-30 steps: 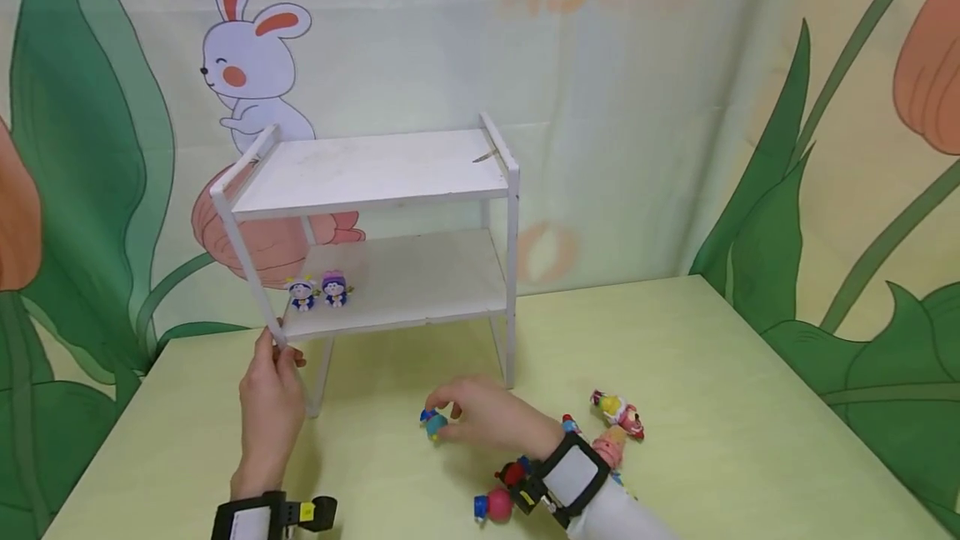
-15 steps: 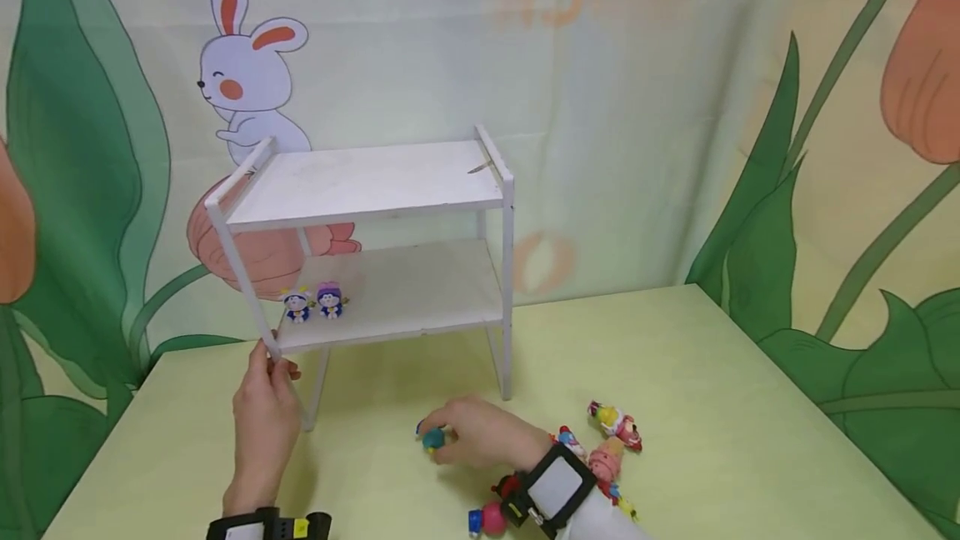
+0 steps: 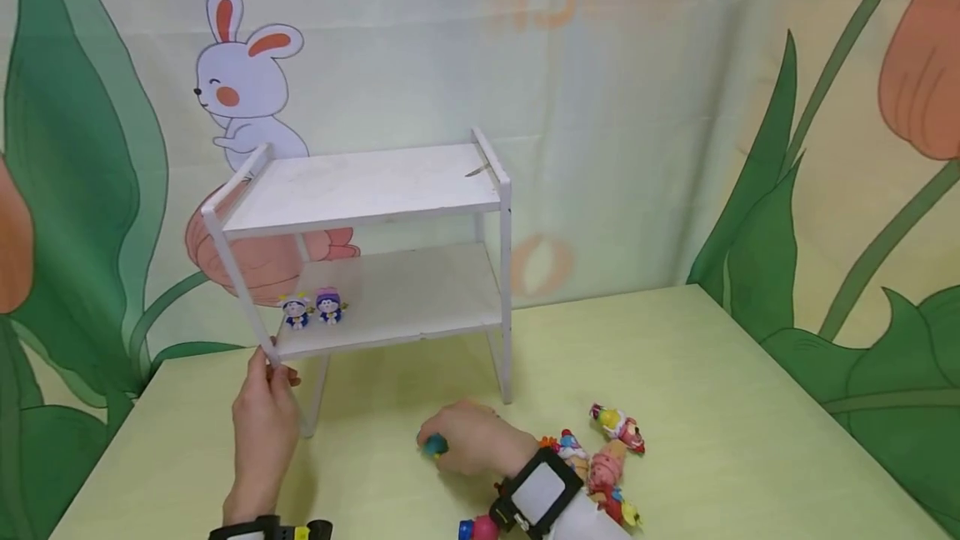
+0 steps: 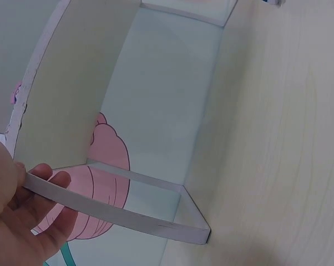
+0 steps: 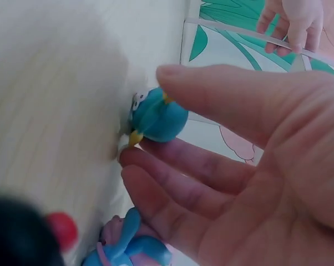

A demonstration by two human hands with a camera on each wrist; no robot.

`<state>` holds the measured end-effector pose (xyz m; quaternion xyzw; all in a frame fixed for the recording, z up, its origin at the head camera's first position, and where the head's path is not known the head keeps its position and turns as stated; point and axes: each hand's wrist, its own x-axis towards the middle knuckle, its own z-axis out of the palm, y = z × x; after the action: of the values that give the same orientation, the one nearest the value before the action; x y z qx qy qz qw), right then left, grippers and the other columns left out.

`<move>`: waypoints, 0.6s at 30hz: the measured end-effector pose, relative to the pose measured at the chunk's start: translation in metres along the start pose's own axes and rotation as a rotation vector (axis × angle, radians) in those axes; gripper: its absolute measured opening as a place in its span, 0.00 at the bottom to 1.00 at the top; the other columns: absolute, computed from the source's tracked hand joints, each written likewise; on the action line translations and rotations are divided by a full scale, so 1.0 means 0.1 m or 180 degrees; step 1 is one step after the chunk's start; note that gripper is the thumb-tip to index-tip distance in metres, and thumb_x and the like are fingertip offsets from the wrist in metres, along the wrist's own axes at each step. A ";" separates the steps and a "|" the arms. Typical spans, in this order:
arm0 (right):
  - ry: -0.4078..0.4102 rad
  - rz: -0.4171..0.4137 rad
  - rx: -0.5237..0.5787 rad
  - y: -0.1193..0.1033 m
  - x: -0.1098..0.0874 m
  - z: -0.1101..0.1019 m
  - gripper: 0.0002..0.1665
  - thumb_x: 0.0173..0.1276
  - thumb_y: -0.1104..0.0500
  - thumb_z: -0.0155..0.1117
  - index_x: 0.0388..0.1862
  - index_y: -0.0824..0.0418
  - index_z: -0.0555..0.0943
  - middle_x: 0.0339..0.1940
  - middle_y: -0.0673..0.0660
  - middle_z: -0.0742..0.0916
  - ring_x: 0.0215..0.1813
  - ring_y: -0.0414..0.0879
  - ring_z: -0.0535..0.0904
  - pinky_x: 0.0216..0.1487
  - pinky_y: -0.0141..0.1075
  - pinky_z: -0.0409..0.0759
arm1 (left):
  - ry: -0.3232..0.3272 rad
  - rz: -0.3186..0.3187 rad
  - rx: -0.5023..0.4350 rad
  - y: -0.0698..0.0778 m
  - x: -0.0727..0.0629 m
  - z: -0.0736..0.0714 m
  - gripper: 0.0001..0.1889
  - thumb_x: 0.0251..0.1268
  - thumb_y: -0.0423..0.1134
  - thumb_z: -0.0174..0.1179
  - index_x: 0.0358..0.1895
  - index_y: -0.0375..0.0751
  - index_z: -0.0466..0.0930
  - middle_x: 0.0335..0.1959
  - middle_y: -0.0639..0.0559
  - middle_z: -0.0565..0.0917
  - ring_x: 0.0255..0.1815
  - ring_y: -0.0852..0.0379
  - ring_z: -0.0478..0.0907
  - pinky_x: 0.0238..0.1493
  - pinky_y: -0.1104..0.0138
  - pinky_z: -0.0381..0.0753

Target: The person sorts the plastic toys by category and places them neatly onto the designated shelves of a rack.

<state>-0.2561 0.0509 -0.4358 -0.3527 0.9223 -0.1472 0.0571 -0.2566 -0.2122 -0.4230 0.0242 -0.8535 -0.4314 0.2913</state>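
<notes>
At the small white two-tier shelf [image 3: 367,182], my left hand [image 3: 264,419] grips the front left leg just below the lower board. In the left wrist view its fingers curl around that white leg [image 4: 117,215]. My right hand [image 3: 480,438] is low over the table in front of the shelf, pinching a small teal toy figurine [image 5: 166,117] with yellow bits and white eyes between thumb and fingers. The figurine lies close to the tabletop, partly covered by the thumb. Two purple-and-white figurines [image 3: 328,306] stand side by side at the lower board's left end.
Several colourful figurines lie loose right of my right hand, among them a pink one [image 3: 606,467] and a yellow-and-red one [image 3: 617,427]. A pink-and-blue figurine [image 3: 480,528] lies at the front. Behind the table [image 3: 712,407] hangs a printed curtain [image 3: 615,107].
My right hand's fingers have closed further around the teal figurine, covering more of it. My left hand keeps its grip on the shelf leg. The head view has tilted slightly.
</notes>
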 end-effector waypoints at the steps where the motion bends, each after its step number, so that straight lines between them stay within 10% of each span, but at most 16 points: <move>1: 0.0027 -0.0018 -0.0059 0.00 0.00 0.01 0.19 0.57 0.61 0.72 0.47 0.46 0.85 0.41 0.39 0.84 0.39 0.34 0.74 0.35 0.29 0.71 | -0.0007 -0.0008 0.0005 0.00 0.00 0.01 0.22 0.79 0.28 0.39 0.72 0.33 0.57 0.44 0.33 0.78 0.45 0.38 0.79 0.47 0.41 0.76; 9: 0.0149 -0.0190 -0.0282 0.03 -0.01 0.05 0.12 0.54 0.62 0.71 0.37 0.48 0.82 0.27 0.39 0.76 0.32 0.35 0.69 0.37 0.31 0.64 | -0.0063 -0.0059 -0.0012 0.01 -0.01 0.03 0.23 0.79 0.29 0.39 0.74 0.35 0.55 0.48 0.32 0.78 0.47 0.38 0.78 0.48 0.41 0.76; 18: 0.0187 -0.0166 0.0272 0.04 -0.06 -0.06 0.12 0.64 0.61 0.66 0.47 0.55 0.84 0.36 0.44 0.80 0.37 0.36 0.71 0.40 0.28 0.72 | -0.0016 -0.0007 -0.0036 0.00 -0.01 0.03 0.24 0.78 0.29 0.41 0.74 0.36 0.56 0.49 0.32 0.78 0.46 0.38 0.78 0.48 0.41 0.77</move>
<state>-0.2558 0.0589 -0.4315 -0.3693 0.9070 -0.1982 0.0411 -0.2574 -0.2099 -0.4251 0.0223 -0.8517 -0.4366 0.2889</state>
